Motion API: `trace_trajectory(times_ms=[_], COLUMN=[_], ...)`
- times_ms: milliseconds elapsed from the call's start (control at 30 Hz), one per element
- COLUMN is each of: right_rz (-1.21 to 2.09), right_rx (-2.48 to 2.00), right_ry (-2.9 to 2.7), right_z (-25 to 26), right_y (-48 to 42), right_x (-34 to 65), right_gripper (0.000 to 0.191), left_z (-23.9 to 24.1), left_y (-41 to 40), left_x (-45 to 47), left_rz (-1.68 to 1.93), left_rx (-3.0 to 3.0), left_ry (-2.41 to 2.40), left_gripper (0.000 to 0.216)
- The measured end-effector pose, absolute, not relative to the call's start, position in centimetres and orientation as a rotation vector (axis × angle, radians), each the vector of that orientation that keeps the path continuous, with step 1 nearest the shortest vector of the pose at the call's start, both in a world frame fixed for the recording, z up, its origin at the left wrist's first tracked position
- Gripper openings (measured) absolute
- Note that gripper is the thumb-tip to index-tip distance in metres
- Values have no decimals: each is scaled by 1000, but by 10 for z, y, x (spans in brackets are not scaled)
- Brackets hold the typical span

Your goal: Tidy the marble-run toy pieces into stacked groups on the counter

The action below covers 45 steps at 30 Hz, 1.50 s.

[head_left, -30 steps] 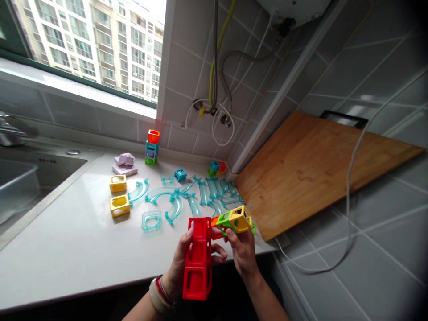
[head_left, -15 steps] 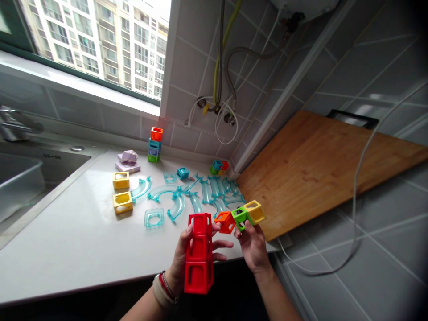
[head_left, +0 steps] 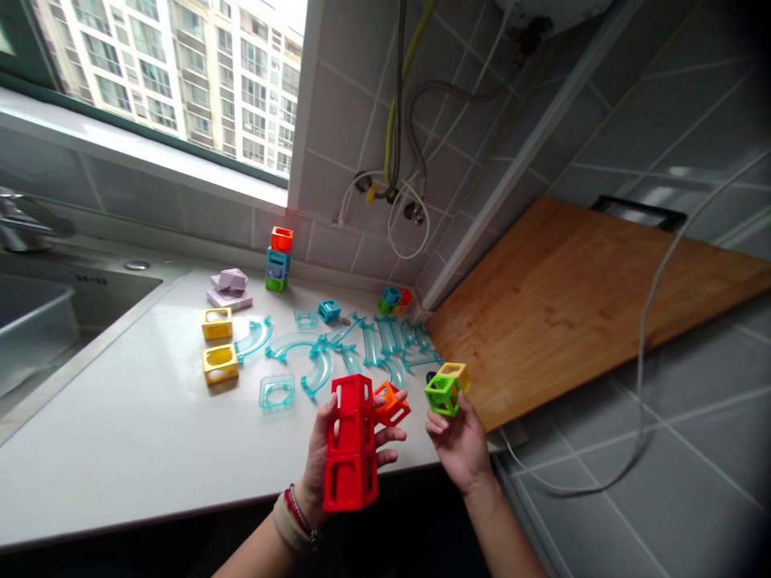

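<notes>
My left hand point(head_left: 319, 449) is closed around a column of three joined red cube frames point(head_left: 350, 441), raised above the counter's front edge. An orange cube frame point(head_left: 392, 404) sits against that hand's fingers, just right of the red column; how it is held is partly hidden. My right hand point(head_left: 461, 441) grips a green cube frame point(head_left: 442, 396), with a yellow cube frame point(head_left: 454, 374) right behind it. A gap separates the green cube from the orange one. On the counter beyond lie clear teal track pieces point(head_left: 319, 373), curved and straight.
Two yellow cubes point(head_left: 220, 364) stand left on the white counter point(head_left: 150, 449), near pale purple pieces point(head_left: 230, 289). A cube stack point(head_left: 278, 261) and a small cube cluster point(head_left: 394, 300) stand by the wall. A wooden board point(head_left: 578, 297) leans at right; a sink point(head_left: 90, 309) lies left.
The green and yellow cubes have come apart from the orange one and turned in my right hand. The orange cube stays by my left hand, which has shifted slightly left with the red column.
</notes>
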State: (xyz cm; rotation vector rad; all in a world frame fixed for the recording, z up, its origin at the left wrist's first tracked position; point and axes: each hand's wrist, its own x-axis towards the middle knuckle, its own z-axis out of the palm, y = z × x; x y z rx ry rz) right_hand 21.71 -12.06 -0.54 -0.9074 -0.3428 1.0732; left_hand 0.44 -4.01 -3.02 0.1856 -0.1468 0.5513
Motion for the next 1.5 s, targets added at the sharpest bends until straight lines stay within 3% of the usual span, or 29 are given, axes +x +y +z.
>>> trace_trajectory(times_ms=[167,400,633,700,867,1067,1167,1367,1500], right_rz=[574,465,374,356,270,1076,1236,1152,905], right_rx=[-1465,-1664,-1686,-1662,-1631,-1317,-1122,-1058,-1116], right_ry=[-643,-785,-774,-746,-711,-701,-617,-551,-438], right_z=[-23,-60,-62,-60,-47,-17,-13,-16,-6], right_y=[-131,-123,-126,-144,-187,-168,-158,-160,-157], right_x=[244,239,224,218,198,163,152,155,188], right_gripper=[41,63,80,76,44,46,41,32,39], left_z=[-23,-19,-18,-20,-27,-28,-28,-30,-21], left_y=[-30,-25,-26,-26,-27,-45,-57,-63,-55], left_x=[-2,-8,-11,-10,-4,9,15,13,5], left_rz=[598,614,597,594,549,440,365,375,446], left_rx=[199,231,209,184,165,230,277,282,361], left_ry=[-144,-111,-92,-89,-136,-231,-300,-268,-113], left_gripper=[75,72,74,74,73,78,75,71,62])
